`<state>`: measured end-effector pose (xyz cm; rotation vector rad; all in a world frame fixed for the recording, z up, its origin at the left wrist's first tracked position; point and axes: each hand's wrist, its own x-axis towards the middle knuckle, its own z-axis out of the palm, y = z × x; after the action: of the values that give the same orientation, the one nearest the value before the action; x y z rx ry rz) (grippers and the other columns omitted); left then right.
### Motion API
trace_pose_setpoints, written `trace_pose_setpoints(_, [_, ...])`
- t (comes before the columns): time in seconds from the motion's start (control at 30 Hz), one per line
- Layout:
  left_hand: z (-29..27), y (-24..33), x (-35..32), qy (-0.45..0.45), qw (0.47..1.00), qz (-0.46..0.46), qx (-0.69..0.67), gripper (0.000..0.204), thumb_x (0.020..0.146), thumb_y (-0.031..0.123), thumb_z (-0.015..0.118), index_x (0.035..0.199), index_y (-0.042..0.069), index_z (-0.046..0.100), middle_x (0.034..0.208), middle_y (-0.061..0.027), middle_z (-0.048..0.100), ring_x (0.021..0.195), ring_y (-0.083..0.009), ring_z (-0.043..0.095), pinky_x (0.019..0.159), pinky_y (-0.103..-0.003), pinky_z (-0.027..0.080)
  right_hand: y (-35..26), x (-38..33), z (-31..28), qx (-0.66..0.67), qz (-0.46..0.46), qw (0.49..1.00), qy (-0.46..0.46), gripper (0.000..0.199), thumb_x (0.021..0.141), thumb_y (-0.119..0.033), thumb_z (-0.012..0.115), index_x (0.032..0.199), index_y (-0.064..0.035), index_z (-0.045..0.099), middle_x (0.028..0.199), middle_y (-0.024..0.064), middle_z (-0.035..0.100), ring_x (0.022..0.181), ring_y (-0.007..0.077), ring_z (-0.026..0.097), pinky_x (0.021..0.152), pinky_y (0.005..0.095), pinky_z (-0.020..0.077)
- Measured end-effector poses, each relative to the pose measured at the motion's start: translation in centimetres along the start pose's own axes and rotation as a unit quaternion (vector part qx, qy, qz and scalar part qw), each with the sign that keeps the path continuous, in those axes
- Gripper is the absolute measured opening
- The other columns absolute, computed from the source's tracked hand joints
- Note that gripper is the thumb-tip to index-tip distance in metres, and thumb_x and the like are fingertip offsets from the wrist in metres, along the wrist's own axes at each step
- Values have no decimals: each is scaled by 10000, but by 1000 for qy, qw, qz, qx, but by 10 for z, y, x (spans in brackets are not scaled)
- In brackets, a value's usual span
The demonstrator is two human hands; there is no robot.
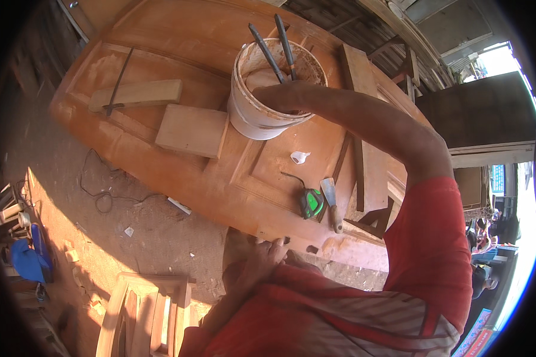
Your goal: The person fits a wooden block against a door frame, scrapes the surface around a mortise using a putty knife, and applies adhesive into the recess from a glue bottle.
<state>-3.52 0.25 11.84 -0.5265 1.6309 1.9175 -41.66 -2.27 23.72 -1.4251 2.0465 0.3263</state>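
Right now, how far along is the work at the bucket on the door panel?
Laid out already: the door panel lies flat, with putty knife, tape measure and wood blocks on it. In hand: the right hand reaches into the white bucket beside two dark tool handles; its grip is hidden. The left hand rests at the near edge. No filler shows spread yet.

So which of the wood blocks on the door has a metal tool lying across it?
The long pale block at the far left; a thin dark tool crosses it. The squarer block beside the bucket is bare.
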Motion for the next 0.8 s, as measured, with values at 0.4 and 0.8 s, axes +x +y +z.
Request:
trace_pose_setpoints(0.4, [11,-15,18,62,998,-12,6,443,1090,387,527,1064,-7,727,848,-128,754,698,-186,718,680,-338,587,18,-71,-32,100,-45,962,252,222,1040,-274,611,1158,-139,742,1084,78,745,980,256,707,892,430,569])
trace_pose_setpoints(0.8, [11,-57,18,26,992,20,-125,558,1121,506,424,1179,-3,647,881,-132,725,710,-186,690,689,-330,557,-62,-208,153,648,-85,735,183,209,1063,-212,639,1251,-149,703,1170,121,755,1033,314,721,974,447,572])
